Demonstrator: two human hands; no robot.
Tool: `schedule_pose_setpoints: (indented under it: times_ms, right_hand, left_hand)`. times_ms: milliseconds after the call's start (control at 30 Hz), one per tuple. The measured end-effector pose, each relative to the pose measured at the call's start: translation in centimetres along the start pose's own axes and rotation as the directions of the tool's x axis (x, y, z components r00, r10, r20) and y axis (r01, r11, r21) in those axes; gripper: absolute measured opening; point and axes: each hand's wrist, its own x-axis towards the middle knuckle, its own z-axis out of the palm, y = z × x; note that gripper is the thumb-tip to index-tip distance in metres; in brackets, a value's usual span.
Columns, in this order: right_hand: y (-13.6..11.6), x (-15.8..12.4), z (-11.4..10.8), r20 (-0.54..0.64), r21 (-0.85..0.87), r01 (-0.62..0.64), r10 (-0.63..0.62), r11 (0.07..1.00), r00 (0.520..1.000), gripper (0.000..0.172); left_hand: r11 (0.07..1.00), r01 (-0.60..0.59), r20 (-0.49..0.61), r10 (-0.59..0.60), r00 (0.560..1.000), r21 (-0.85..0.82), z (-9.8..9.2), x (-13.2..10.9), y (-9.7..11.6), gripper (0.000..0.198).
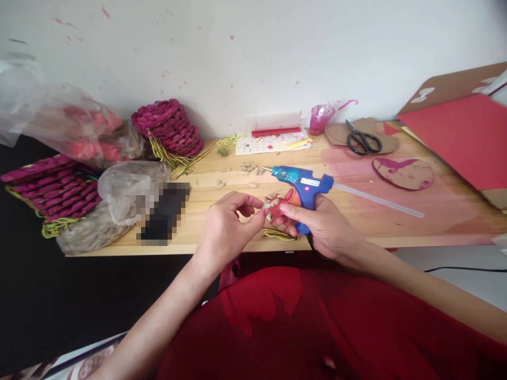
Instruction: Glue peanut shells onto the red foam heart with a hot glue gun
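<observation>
My right hand [332, 224] is closed around a blue glue gun [303, 184], its nozzle pointing left and a clear glue stick [380, 201] sticking out of its back. Between the fingers of that same hand sits a small red piece [276, 212] with pale seeds stuck along its edge. My left hand [227, 224] meets it from the left, thumb and forefinger pinched on what looks like one pale seed [266, 205] touching the piece. Loose pale seeds [249, 169] lie in a small heap beyond the nozzle.
Purple woven baskets [168, 129] with yellow-green strands stand at the left, beside plastic bags [83, 126] and a pixelated dark object [166, 214]. Scissors [363, 142], a pink-stained cup [320, 120], a painted oval [404, 174] and red sheets [455, 140] lie toward the right.
</observation>
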Motion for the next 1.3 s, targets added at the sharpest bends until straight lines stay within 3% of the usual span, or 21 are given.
schedule_pose_setpoints:
  times_ms: [200,500,733,967,1300]
  right_hand:
    - [0.7,0.2,1.1,-0.095,0.076,0.013,-0.005,0.997,0.995,0.026]
    - [0.8,0.3,0.8,-0.098,0.062,0.079,-0.073,0.995,0.992,0.018]
    - [0.8,0.1,1.1,-0.174,0.016,0.020,-0.017,1.000,0.985,0.023]
    - [1.2,0.0,1.0,-0.117,-0.094,0.098,-0.109,0.991,0.987,0.015]
    - [0.3,-0.3,1.8,-0.166,-0.303,0.149,-0.206,0.941,0.964,0.016]
  left_hand:
    - [0.998,-0.058,-0.010,0.058,0.998,-0.002,0.7,0.0,0.9,0.004]
    - [0.976,0.053,0.065,-0.040,0.997,-0.213,0.9,-0.3,1.5,0.011]
    - [0.926,0.115,0.094,-0.087,0.992,-0.359,1.2,-0.6,0.6,0.013]
    - [0.693,0.329,0.279,-0.188,0.942,-0.642,1.9,-0.5,-0.4,0.013]
    - [0.421,0.514,0.396,-0.339,0.853,-0.747,2.2,-0.8,-0.6,0.029]
